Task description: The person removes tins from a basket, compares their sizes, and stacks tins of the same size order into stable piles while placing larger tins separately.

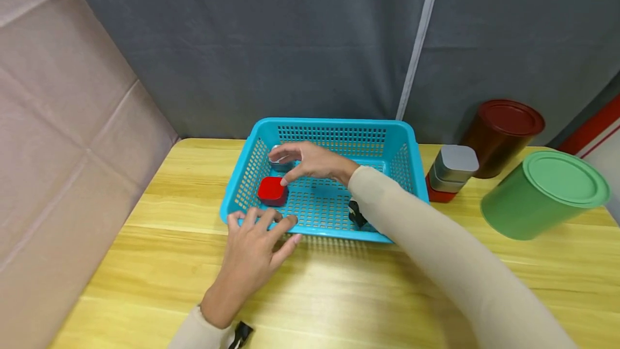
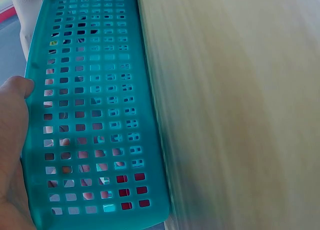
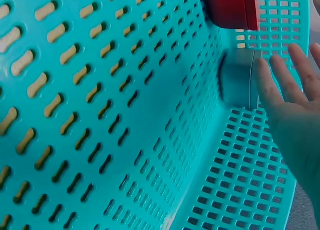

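A blue perforated plastic basket (image 1: pixel 329 233) stands on the wooden table. My left hand (image 1: pixel 254 244) holds its near rim at the left corner, fingers hooked over the edge and thumb outside. Inside, at the left end, are a small red square box (image 1: pixel 273 190) and, behind it, a small grey box (image 3: pixel 237 79). My right hand (image 1: pixel 312 160) reaches into the basket above them, fingers spread and gently curved, with nothing in its grasp. Its thumb overlaps the red box's edge in the head view, while its fingers partly cover the grey box. In the right wrist view, fingertips are beside the grey box.
Right of the basket stands a stack of small grey boxes (image 1: pixel 452 166) over a red one (image 1: pixel 439 193). Beyond it are a dark red canister (image 1: pixel 504 136) and a green canister (image 1: pixel 537 198). A grey curtain (image 1: pixel 290 42) hangs behind the table (image 1: pixel 339 290).
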A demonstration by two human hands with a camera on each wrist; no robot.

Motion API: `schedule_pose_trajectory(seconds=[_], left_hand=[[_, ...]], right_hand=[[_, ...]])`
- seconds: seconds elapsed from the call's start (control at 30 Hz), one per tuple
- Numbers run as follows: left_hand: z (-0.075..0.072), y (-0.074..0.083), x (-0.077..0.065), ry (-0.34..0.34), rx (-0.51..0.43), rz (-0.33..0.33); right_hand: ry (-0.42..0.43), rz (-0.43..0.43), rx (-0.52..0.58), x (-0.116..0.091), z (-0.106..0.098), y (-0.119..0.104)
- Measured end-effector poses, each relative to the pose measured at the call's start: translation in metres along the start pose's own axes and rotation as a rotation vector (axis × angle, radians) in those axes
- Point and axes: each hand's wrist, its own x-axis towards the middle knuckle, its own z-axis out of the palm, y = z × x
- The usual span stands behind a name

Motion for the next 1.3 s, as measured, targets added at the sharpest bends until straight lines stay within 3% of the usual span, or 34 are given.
schedule_pose_trajectory(seconds=[0.23,0.57,1.03,1.3], left_hand=[[-0.001,0.001,0.000,-0.004,-0.001,0.000],[-0.001,0.002,0.002,0.003,-0.001,0.005],[-0.002,0.000,0.001,0.007,-0.008,0.000],[-0.001,0.001,0.001,0.010,-0.011,0.003]], right_hand=[[-0.074,0.029,0.032,0.004,0.003,0.003],[-0.093,0.075,-0.029,0.011,0.009,0.005],[-0.130,0.147,0.067,0.015,0.017,0.007],[-0.161,0.144,-0.002,0.015,0.019,0.010]])
